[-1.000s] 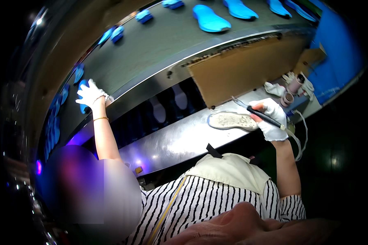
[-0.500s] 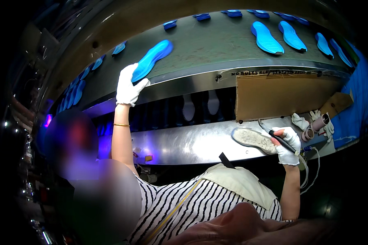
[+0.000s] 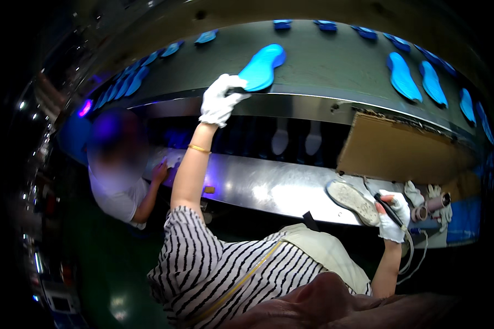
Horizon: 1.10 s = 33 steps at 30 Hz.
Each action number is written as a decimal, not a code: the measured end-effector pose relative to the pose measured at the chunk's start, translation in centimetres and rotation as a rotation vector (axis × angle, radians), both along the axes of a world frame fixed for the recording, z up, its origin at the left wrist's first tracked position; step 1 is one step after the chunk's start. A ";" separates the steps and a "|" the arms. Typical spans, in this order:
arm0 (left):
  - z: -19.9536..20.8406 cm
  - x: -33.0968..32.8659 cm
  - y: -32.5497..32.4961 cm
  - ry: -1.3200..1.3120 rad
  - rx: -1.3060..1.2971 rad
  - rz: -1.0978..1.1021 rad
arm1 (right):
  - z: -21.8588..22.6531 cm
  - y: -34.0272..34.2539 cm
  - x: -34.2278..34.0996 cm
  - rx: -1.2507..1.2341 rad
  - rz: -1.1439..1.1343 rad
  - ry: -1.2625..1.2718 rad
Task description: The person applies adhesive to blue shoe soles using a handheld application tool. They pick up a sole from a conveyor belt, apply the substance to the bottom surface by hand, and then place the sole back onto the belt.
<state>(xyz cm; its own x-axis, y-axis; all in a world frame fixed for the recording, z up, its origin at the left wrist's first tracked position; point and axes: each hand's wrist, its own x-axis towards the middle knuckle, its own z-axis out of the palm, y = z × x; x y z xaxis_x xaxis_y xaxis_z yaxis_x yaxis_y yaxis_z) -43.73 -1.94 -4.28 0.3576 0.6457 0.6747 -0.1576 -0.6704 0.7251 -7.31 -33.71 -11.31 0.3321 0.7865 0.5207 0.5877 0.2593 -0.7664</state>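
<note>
My left hand (image 3: 220, 101), in a white glove, reaches out to the belt. Its fingers and thumb grip the near end of a bright blue shoe sole (image 3: 262, 68), which lies slantwise over the belt's near edge. Lower right, my right hand (image 3: 394, 216) wears a white glove with bare fingertips. It is closed round a black-handled tool (image 3: 388, 206) with a pale cord or tube trailing from its end. The tool's tip is hard to make out. Beside that hand, a worn, whitish shoe sole (image 3: 352, 202) rests on the metal bench (image 3: 263, 192).
More blue soles (image 3: 403, 77) lie spread along the dark green conveyor belt (image 3: 329, 60). A cardboard sheet (image 3: 403, 151) stands behind the bench. Spools (image 3: 437, 202) and white gloves (image 3: 414, 193) sit at its right end. A co-worker (image 3: 123, 186) is at the left, one hand at the bench.
The view has shifted, so most things appear farther right. My left hand still grips the blue sole, now farther right in view. The co-worker at left shows more fully. My right hand keeps the tool.
</note>
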 end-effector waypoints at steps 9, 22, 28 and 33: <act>5.7 4.5 -4.8 -0.695 -0.173 -0.525 | -0.8 0.7 1.5 -0.066 -0.017 0.368; -6.4 17.5 -15.4 -0.632 -1.605 -1.147 | -0.4 -1.4 0.7 0.059 0.092 0.551; -11.9 22.7 -16.2 -0.706 -1.740 -1.383 | 0.7 0.7 -0.7 0.107 0.087 0.376; -9.1 21.4 -19.1 -0.654 -1.540 -1.173 | 3.5 3.6 -3.3 0.193 0.045 0.399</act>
